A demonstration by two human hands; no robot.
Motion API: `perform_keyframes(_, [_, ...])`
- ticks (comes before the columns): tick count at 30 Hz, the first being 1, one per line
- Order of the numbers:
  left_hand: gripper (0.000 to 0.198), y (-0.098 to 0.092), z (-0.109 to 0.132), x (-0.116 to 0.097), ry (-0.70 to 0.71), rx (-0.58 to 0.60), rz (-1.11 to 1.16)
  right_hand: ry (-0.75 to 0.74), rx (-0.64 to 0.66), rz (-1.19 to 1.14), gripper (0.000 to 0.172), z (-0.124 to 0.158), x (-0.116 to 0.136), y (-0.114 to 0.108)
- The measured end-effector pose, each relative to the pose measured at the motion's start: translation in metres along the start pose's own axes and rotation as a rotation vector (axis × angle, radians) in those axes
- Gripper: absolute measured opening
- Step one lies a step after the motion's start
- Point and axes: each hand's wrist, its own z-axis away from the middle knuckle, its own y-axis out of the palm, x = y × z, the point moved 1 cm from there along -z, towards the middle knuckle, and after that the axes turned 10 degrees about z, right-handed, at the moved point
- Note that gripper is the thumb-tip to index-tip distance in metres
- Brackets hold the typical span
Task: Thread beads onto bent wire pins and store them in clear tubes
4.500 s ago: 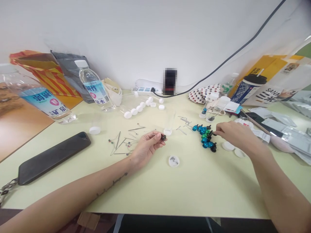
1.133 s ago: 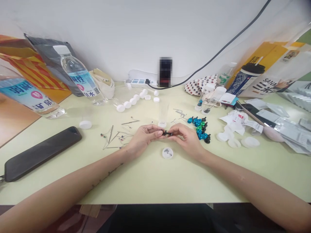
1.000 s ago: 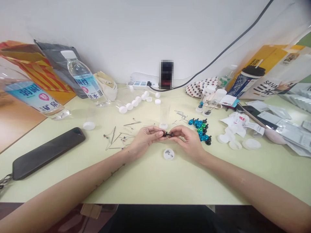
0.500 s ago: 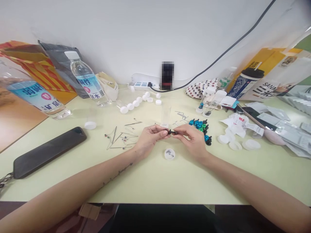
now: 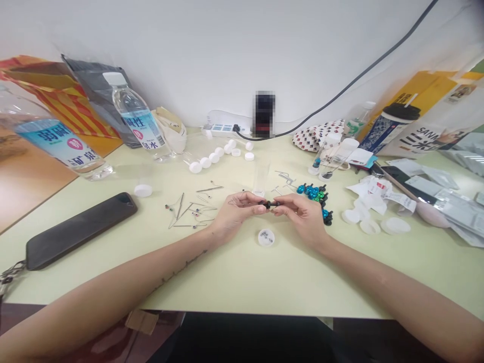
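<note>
Between my fingertips, over the middle of the table, is a small black part (image 5: 268, 204) with a narrow shaft; its exact kind is too small to tell. My left hand (image 5: 239, 209) pinches its left end, and a thin wire shows along those fingers. My right hand (image 5: 301, 214) pinches the right end, fingers closed. Just below sits a small white cap (image 5: 266, 237) with tiny metal pieces in it. Beside my left hand lie several thin metal rods and wires (image 5: 189, 210). Several blue, green and black small parts (image 5: 313, 192) lie behind my right hand.
White caps (image 5: 212, 158) line the back near a power strip (image 5: 227, 129). Water bottles (image 5: 138, 121) and a dark phone (image 5: 81, 231) are at left. Clear tubes (image 5: 335, 159), crumpled paper (image 5: 372, 194), a cup (image 5: 393, 128) and plastic packets (image 5: 449, 201) crowd the right.
The whole view has shifted slightly, so things appear a little further right. My hands keep their pinch on the black part, with a bit more of its shaft showing between them.
</note>
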Motion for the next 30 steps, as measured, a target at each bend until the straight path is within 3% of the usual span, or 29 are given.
perform_keyframes(6, [0.020,-0.0025,0.0000,0.0021,0.028,0.028,-0.060,0.031,0.103,0.003,0.014,-0.0021,0.0013,-0.0033])
perform_keyframes(18, [0.018,-0.0032,0.0010,0.0022,0.042,0.047,-0.095,0.122,0.185,-0.097,0.019,-0.0031,0.0026,-0.0032])
perform_keyframes(30, [0.021,-0.0015,0.0025,-0.0004,0.040,0.096,-0.212,0.321,0.264,-0.333,0.029,-0.0034,0.0030,-0.0006])
